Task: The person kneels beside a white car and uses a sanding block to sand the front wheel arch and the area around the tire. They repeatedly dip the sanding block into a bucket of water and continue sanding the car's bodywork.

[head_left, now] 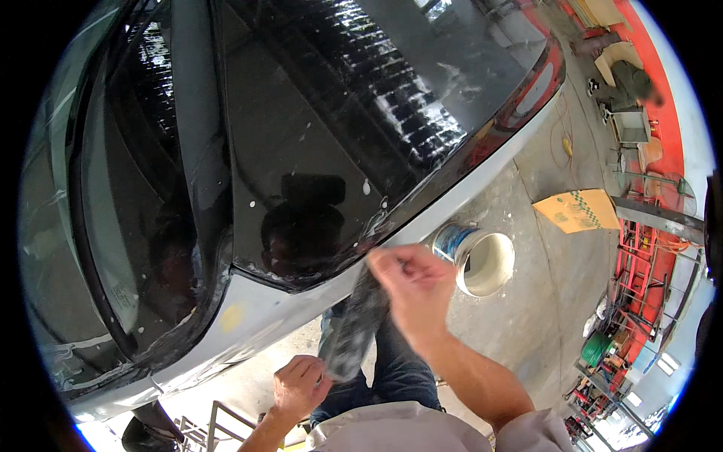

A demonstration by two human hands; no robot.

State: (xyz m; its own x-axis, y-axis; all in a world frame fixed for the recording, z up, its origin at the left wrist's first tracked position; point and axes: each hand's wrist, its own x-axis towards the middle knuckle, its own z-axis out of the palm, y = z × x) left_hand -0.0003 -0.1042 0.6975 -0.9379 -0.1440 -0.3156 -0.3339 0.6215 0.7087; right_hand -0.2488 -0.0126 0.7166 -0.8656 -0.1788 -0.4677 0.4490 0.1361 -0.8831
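Observation:
Stretched between my hands is a dark grey sheet (354,328), scuffed and dusted whitish, that looks like sandpaper. My left hand (300,384) pinches its lower end close to my body. The upper end is in the closed fingers of my right hand (414,290), which is slightly blurred and overlaps the car's edge in view. Just beyond is the car's glossy black panel (301,135), wet-looking with pale spots and smears. A light grey panel (286,305) runs along its near edge, with a yellowish patch toward the left.
An open bucket (493,290) with a pale inside stands on the concrete floor, right of my right hand. Farther right lies a flattened cardboard piece (576,211). Red racks (640,264) and a green coil (596,348) line the wall. Another person (633,83) is at the far right.

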